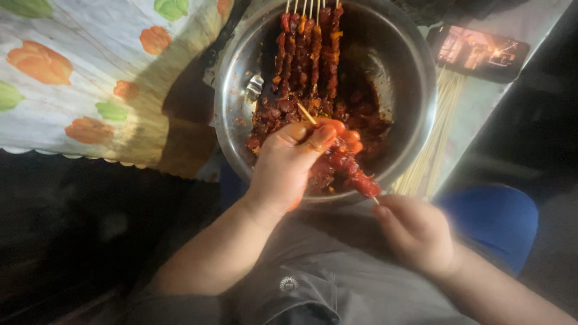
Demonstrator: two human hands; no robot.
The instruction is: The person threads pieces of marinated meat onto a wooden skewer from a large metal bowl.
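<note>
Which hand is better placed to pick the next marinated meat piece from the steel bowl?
Left, probably. The left hand is over the round steel bowl, fingertips by the red marinated meat. The right hand sits outside the rim, pinching the thin wooden skewer by its lower end.

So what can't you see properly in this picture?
- Finished skewers, head view: the stick tops are cut off by the top edge.
- Phone: the screen picture is too blurred to make out.
- Skewer in hand: its middle is hidden behind the left hand.
- Right hand: the fingers curl under, so the grip on the stick end is hidden.
- Metal bowl: the meat covers most of its bottom.
</note>
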